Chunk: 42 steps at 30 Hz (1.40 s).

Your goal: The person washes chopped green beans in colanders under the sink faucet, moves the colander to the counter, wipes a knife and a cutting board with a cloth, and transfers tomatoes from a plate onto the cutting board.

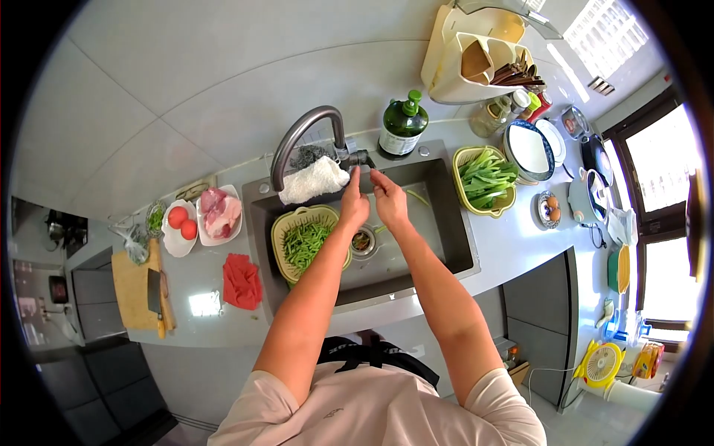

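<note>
Over the back part of the grey sink (476, 249), my left hand (355, 202) and my right hand (389, 199) are close together near the base of the faucet (281, 160). The fingers of both are closed; whatever they hold, if anything, is too small to make out. Left of my hands a white cloth (314, 181) hangs by the faucet. A yellow basket of cut green beans (305, 244) sits in the sink's left side. The drain strainer (362, 242) holds scraps, and a green piece (417, 196) lies right of my hands.
A green soap bottle (403, 128) stands behind the sink. To the right are a basket of green vegetables (487, 180), bowls (529, 151) and eggs (552, 208). On the left are meat (220, 213), tomatoes (178, 217), a red cloth (242, 281) and a knife (154, 291) on a cutting board (130, 286).
</note>
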Each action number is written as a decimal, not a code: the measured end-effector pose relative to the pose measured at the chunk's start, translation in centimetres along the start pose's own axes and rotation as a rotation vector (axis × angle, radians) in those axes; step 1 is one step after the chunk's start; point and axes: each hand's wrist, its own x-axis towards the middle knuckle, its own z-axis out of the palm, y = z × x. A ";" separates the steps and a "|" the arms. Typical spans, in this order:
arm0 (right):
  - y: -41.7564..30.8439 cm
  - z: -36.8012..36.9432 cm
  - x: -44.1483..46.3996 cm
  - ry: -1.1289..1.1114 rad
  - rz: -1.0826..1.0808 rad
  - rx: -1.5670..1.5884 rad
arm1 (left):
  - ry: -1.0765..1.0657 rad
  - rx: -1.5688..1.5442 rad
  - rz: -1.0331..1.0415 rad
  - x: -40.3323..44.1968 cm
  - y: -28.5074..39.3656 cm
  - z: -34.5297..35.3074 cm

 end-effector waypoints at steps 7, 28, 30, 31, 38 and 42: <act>0.6 -0.5 0.6 -0.001 0.018 0.011 | 0.038 0.018 -0.021 1.9 -0.3 -0.1; 1.2 -1.2 0.8 0.000 0.041 0.009 | 0.003 0.104 0.068 1.6 -1.0 0.1; 1.5 -1.0 0.3 0.001 0.038 0.049 | -0.008 0.096 0.121 0.9 -1.4 0.4; 2.0 -0.8 -0.1 -0.003 0.030 0.075 | -0.009 0.092 0.144 0.3 -1.7 0.6; 4.6 2.2 -5.3 -0.123 0.165 0.076 | -0.012 0.074 0.015 -7.3 -5.7 -1.1; 6.6 5.4 -8.6 -0.197 0.183 0.034 | 0.037 0.160 -0.087 -10.6 -12.0 -4.1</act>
